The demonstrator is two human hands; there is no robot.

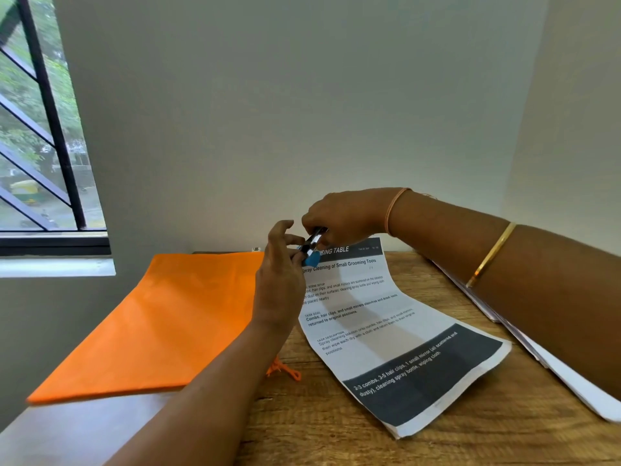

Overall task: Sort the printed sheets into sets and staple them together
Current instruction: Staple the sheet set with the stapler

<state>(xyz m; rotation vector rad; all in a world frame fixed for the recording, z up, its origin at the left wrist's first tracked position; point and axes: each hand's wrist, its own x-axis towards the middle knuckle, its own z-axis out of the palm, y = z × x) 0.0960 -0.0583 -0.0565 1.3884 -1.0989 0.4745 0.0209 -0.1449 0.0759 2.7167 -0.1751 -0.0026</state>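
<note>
1. Right hand [342,213] grips the stapler [312,248] from above, at the top-left corner of the printed set [386,317]. Left hand [279,274] is half-spread with its fingertips at the stapler's side; can't tell if it pinches.
2. Looks like the stapling step. Square the corner edges, seat all sheets fully in the throat, then one firm squeeze. The sheets lie wavy, so flatten that corner first.
3. The set lies on the wooden table [336,432]. Orange bag [161,317] to its left, another sheet stack [571,375] to its right.
4. Grey wall [302,95] behind the set, barred window [40,129] far left of it.
</note>
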